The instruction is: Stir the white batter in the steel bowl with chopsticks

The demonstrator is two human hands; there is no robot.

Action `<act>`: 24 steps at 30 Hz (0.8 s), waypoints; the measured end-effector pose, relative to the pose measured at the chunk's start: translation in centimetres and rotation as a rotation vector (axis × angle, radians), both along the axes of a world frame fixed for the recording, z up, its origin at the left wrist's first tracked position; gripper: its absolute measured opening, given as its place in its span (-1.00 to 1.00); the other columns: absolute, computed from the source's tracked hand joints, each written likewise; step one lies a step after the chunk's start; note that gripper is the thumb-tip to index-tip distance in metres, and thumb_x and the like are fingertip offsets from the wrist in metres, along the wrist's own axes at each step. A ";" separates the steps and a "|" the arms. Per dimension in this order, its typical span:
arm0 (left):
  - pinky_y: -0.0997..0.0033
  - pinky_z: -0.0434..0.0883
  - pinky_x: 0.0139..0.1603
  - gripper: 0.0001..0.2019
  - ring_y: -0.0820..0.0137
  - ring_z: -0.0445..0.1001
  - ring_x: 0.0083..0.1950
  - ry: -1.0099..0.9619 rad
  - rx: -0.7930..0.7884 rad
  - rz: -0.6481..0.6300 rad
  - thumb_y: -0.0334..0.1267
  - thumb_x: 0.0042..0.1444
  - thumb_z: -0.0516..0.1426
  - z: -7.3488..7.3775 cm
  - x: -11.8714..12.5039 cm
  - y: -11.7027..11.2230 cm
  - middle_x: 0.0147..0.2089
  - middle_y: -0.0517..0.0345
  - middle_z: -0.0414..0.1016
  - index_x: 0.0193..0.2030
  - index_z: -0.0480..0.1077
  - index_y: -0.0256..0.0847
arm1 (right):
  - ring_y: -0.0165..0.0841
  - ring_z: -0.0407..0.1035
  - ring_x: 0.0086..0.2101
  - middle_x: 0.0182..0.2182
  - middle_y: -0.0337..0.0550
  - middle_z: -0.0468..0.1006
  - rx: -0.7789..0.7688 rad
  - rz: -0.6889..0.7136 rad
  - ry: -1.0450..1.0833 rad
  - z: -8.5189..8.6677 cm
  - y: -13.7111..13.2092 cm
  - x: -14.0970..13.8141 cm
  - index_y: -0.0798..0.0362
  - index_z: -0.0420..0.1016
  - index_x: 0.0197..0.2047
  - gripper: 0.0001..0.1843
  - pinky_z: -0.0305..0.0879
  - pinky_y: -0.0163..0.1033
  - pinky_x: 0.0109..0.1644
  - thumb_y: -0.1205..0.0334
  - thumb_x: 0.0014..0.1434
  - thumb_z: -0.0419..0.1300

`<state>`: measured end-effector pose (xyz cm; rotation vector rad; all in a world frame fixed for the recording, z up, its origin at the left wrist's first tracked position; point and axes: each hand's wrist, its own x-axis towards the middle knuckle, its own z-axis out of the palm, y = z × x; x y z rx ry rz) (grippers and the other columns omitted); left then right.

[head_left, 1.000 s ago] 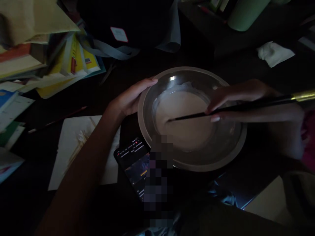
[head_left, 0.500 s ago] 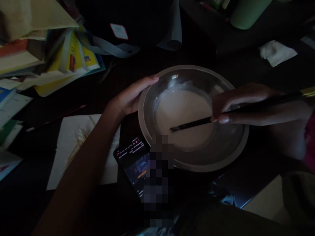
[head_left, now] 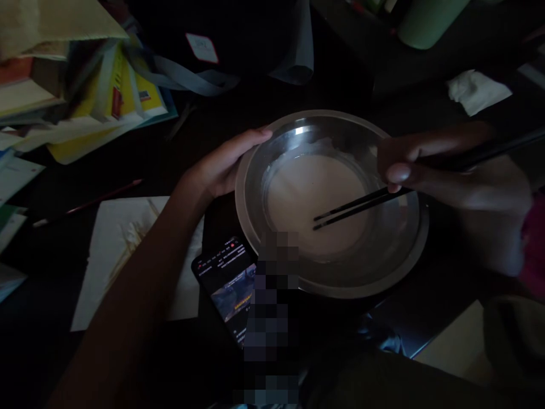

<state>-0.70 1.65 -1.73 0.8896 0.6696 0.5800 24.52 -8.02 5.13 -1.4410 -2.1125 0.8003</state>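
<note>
A shiny metal bowl [head_left: 400, 261] sits in the middle of a dark table and holds a pale, smooth batter [head_left: 310, 199]. My left hand [head_left: 225, 165] cups the bowl's left rim, fingers curled over the edge. My right hand [head_left: 443, 170] hovers over the bowl's right side, pinching a pair of black chopsticks [head_left: 357, 205]. Their tips point down-left and rest in the batter near the bowl's centre.
A lit phone [head_left: 225, 284] leans by the bowl's lower left, over a white paper sheet [head_left: 123, 250]. Stacked books and papers [head_left: 85, 96] fill the upper left, with a red pencil [head_left: 89, 201] below them. A crumpled tissue [head_left: 477, 91] and a green bottle [head_left: 426, 23] lie upper right.
The chopstick tips swept from the left of the batter toward its lower right, and my right hand rose slightly. My left hand stayed on the rim.
</note>
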 end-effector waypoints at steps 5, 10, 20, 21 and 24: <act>0.63 0.41 -0.44 -0.84 0.54 0.45 -0.53 -0.010 0.006 0.029 -0.27 0.14 0.08 -0.3 0.0 0.1 -0.54 0.20 0.51 -0.36 0.42 -0.29 | -0.28 0.32 -0.46 -0.56 -0.21 0.39 0.109 -0.263 -0.079 -0.1 0.3 -1.3 -0.15 0.34 -0.50 -0.77 0.16 -0.11 -0.49 0.00 0.13 0.07; 0.60 0.41 -0.43 -0.84 0.51 0.47 -0.50 0.011 0.000 0.042 -0.23 0.11 0.11 -0.5 0.0 0.2 -0.53 0.21 0.51 -0.35 0.41 -0.28 | -0.34 0.33 -0.52 -0.62 -0.30 0.40 0.014 -0.147 -0.130 0.5 0.4 -0.8 -0.20 0.34 -0.57 -0.76 0.23 -0.15 -0.53 -0.05 0.06 0.12; 0.57 0.44 -0.37 -0.83 0.56 0.48 -0.49 0.036 0.058 0.042 -0.28 0.15 0.05 -0.8 -0.2 0.3 -0.50 0.26 0.46 -0.28 0.38 -0.37 | -0.48 0.31 -0.55 -0.60 -0.28 0.41 0.070 -0.100 -0.023 -0.2 0.6 0.1 0.01 0.39 -0.50 -0.81 0.15 -0.31 -0.56 0.13 0.08 0.20; 0.57 0.45 -0.36 -0.83 0.55 0.49 -0.48 0.050 0.062 0.053 -0.28 0.16 0.04 -0.8 -0.2 0.3 -0.50 0.26 0.46 -0.28 0.37 -0.36 | -0.49 0.31 -0.56 -0.61 -0.28 0.42 0.022 -0.020 -0.021 -0.2 0.5 0.0 0.01 0.40 -0.50 -0.81 0.15 -0.32 -0.58 0.12 0.07 0.20; 0.50 0.47 -0.30 -0.80 0.49 0.52 -0.42 0.095 0.063 0.085 -0.28 0.19 0.00 -0.9 -0.3 0.3 -0.51 0.25 0.44 -0.26 0.36 -0.38 | -0.49 0.32 -0.63 -0.66 -0.27 0.41 -0.094 0.106 -0.066 0.2 0.6 0.4 0.02 0.45 -0.50 -0.73 0.16 -0.34 -0.67 0.02 0.06 0.18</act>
